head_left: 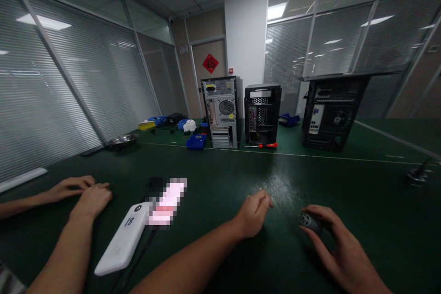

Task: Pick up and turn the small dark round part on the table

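My right hand (pixel 339 245) grips a small grey cylinder (pixel 310 221) between thumb and fingers. Its round end has slots, like a small electric motor, and the rest is partly hidden by the fingers. To the left of it, my left hand (pixel 254 215) rests on the green table (pixel 213 170) with its fingers curled in, and no object shows in it. A gap of bare table separates the two hands.
A white power bank marked 18 (pixel 122 239) with a cable lies left of my forearm, beside a blurred-out patch. Another person's hands (pixel 91 200) rest further left. Computer cases (pixel 223 112), a red screwdriver (pixel 268 145), a blue tray (pixel 196 142) and a metal bowl (pixel 122 141) stand behind.
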`<state>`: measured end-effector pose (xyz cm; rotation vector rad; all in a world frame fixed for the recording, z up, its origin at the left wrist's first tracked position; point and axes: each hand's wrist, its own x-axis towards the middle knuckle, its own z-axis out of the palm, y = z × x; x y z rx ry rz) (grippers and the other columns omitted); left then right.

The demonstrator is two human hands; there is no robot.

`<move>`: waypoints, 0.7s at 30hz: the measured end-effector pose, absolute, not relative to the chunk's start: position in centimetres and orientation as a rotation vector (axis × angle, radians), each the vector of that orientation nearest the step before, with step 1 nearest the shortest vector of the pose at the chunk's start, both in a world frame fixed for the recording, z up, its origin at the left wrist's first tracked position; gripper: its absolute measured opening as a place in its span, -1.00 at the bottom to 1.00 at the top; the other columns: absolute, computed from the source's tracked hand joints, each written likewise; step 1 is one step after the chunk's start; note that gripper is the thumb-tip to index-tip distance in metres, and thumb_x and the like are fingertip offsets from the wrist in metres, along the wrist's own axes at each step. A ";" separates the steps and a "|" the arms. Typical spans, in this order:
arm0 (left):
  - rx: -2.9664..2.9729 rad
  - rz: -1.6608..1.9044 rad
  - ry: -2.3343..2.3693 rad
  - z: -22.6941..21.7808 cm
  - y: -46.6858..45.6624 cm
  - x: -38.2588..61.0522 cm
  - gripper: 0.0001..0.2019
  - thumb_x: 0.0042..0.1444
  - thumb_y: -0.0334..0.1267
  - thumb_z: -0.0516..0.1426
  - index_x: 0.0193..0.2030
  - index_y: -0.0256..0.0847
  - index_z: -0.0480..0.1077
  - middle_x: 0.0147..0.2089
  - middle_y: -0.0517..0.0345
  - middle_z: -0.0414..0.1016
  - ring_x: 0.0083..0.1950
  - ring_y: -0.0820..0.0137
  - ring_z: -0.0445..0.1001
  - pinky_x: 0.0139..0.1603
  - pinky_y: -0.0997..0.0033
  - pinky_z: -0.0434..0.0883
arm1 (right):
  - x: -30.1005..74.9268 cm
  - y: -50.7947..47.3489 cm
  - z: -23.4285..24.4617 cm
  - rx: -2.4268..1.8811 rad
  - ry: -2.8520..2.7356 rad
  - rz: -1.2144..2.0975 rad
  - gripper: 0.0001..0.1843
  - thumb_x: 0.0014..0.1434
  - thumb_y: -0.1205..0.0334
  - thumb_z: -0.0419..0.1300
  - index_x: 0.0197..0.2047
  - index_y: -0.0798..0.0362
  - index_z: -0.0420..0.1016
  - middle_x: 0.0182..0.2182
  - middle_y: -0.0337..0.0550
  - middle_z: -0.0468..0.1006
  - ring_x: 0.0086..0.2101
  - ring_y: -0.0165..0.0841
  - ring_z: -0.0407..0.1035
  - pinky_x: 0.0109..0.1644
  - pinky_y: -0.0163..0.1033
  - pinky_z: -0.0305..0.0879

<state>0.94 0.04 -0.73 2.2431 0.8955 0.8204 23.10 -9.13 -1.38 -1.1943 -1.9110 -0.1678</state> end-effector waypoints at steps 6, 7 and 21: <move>2.523 0.462 0.821 -0.5 -1.1 0.9 -0.74 0.22 -0.08 0.12 -0.02 -0.13 0.42 -0.56 0.35 0.33 -0.50 0.50 0.38 -0.33 0.51 0.24 | 22.6 -9.4 -1.9 -1.250 -2.159 0.072 -0.56 0.38 0.16 -0.07 0.28 0.05 0.10 0.14 0.01 0.23 0.05 -0.39 0.30 0.10 -0.34 0.38; 2.577 0.438 0.806 -0.4 -1.2 0.9 -0.73 0.21 -0.06 0.14 -0.03 -0.09 0.44 -0.53 0.33 0.38 -0.46 0.48 0.43 -0.33 0.51 0.25 | 22.5 -9.4 -1.9 -1.259 -2.196 0.100 -0.56 0.37 0.16 -0.06 0.26 0.06 0.12 0.13 0.01 0.23 0.04 -0.38 0.30 0.10 -0.33 0.38; 2.851 0.410 0.631 -1.1 -1.0 1.1 -0.68 0.29 0.01 0.06 -0.23 -0.09 0.57 -0.42 0.22 0.58 -0.38 0.45 0.53 -0.43 0.49 0.20 | 21.9 -9.5 -1.9 -1.279 -2.342 0.094 -0.75 0.36 0.14 0.00 0.02 0.01 0.38 -0.14 -0.10 0.34 -0.18 -0.44 0.32 -0.13 -0.36 0.40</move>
